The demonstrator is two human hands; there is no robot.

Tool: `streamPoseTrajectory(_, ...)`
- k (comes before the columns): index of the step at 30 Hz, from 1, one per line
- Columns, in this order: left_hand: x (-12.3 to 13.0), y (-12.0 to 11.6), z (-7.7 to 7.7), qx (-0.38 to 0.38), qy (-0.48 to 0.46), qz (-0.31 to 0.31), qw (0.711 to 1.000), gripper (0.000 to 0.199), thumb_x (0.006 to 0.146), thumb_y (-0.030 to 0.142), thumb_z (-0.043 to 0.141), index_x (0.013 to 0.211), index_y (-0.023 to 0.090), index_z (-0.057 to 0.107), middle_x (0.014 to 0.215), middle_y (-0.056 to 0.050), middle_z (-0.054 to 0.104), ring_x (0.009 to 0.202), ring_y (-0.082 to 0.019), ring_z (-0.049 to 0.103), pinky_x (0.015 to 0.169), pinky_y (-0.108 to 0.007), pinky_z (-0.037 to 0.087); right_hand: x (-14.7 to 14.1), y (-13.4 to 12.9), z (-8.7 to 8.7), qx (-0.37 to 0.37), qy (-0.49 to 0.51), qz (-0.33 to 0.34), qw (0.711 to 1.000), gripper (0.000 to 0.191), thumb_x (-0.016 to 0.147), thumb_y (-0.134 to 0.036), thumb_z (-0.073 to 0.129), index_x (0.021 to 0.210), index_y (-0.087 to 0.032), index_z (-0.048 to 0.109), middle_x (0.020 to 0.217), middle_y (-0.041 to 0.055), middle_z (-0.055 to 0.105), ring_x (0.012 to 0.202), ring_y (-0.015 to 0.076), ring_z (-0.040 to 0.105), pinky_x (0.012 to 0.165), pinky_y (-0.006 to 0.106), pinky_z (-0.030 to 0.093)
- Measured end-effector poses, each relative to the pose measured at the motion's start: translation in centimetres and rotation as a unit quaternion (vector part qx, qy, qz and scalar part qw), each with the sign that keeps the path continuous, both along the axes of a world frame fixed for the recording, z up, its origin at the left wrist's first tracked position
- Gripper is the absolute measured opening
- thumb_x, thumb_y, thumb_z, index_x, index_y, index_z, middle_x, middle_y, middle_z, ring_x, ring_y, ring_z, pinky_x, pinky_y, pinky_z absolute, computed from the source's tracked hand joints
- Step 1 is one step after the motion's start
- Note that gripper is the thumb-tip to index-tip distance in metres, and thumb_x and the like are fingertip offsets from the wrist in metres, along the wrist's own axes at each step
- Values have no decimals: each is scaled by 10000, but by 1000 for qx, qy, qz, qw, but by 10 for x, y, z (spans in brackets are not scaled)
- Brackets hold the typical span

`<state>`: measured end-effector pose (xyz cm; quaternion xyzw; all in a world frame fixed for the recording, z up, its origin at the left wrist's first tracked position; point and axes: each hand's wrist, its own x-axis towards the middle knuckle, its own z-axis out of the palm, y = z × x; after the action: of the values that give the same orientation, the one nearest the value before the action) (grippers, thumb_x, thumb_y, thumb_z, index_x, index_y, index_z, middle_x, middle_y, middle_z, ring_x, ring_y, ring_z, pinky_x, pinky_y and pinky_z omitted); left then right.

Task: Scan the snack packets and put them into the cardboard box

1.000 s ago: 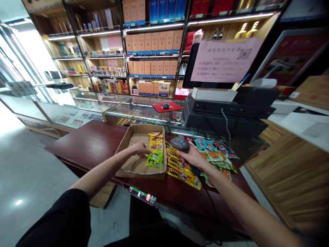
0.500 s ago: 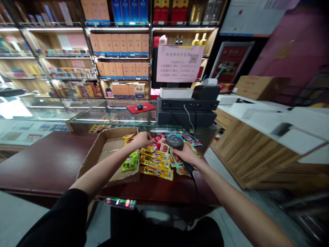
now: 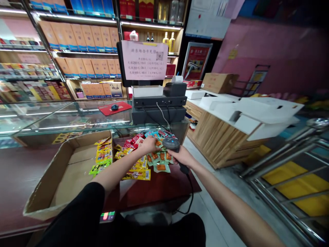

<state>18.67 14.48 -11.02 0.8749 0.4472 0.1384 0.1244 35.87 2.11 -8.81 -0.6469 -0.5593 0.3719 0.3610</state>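
Observation:
My right hand (image 3: 183, 156) is wrapped around the grip of a dark barcode scanner (image 3: 171, 144), its head above the right side of a pile of snack packets. My left hand (image 3: 149, 144) reaches over the pile, fingers pinched together at a green-and-orange snack packet (image 3: 158, 142) just left of the scanner. Below the hands lie several pale green packets (image 3: 161, 167) with orange food showing. Yellow packets (image 3: 138, 174) lie partly under my left forearm, and red packets (image 3: 132, 141) behind it. A cardboard tray (image 3: 68, 161) at the left holds yellow and bright green packets along its right side.
Behind the pile stand a glass display counter (image 3: 100, 125), a cash drawer (image 3: 159, 115) and a screen with a pink notice (image 3: 145, 61). A phone (image 3: 107, 216) is at the table's front edge. The scanner cable (image 3: 192, 192) hangs down. A metal railing (image 3: 290, 171) stands at right.
The view has swung right. My left hand has moved from the red and yellow packets beside the tray to the green packets near the scanner. My right hand still holds the scanner.

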Motion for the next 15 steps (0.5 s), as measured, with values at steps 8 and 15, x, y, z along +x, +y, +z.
streamPoseTrajectory(8, 11, -7, 4, 32, 6, -7, 999, 486, 650, 496, 728, 974, 135, 695, 1082, -174, 602, 1089, -325, 512, 957, -353, 387, 4, -1, -5, -5, 8, -2, 1000, 233, 784, -341, 616, 623, -190, 541, 412, -21, 550, 340, 115, 501, 366, 220, 424)
streamPoseTrajectory(15, -14, 12, 8, -32, -105, 38, 993, 176, 672, 179, 676, 843, 171, 717, 832, -93, 680, 822, -234, 636, 787, -295, 466, 0, 4, -13, -8, 10, 12, 1000, 232, 786, -365, 612, 648, -181, 577, 450, -21, 562, 360, 110, 518, 381, 215, 439)
